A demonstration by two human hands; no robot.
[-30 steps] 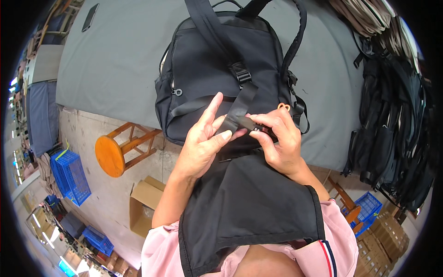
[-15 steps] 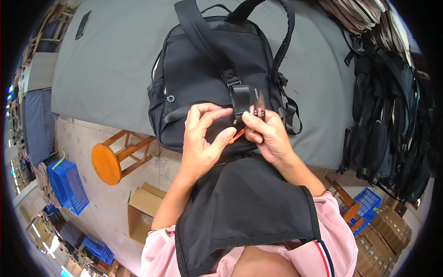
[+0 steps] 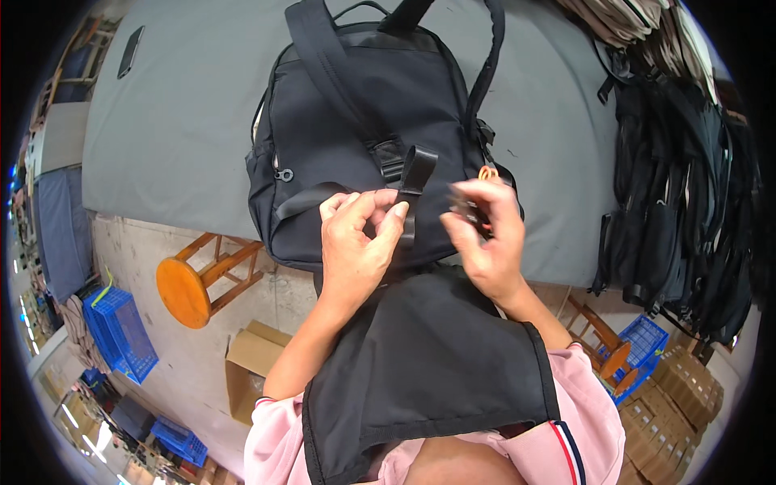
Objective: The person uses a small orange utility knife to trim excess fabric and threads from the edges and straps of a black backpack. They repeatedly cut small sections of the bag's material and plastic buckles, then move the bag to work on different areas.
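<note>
A grey cloth-covered worktable [image 3: 194,121] fills the upper part of the view, with a concrete floor below its near edge where a round orange-topped wooden stool [image 3: 187,287], an open cardboard box [image 3: 246,368] and blue plastic crates [image 3: 121,331] stand; a heap of black bags and straps [image 3: 687,186] hangs off the table's right side. On the table, its lower end overhanging the near edge, lies a black backpack [image 3: 339,137], back panel up, its long axis running away from the person, the shoulder straps leading toward the far side. A short black webbing strap end [image 3: 416,174] stands up from the buckle near the middle of the pack, just beyond both hands. The left hand [image 3: 360,242] is closed in a pinch, thumb and forefinger gripping the webbing right below that loose end. The right hand [image 3: 485,234] sits just to the right, well clear of the strap, fingers curled around a small dark object [image 3: 465,212] that looks like a clip or snips; I cannot tell which. A small orange piece [image 3: 488,172] shows behind its fingertips. The strap lies to the left of the right hand and nearer the left hand, which already holds it. A black apron [image 3: 420,372] covers the person's front over pink sleeves [image 3: 594,420].
</note>
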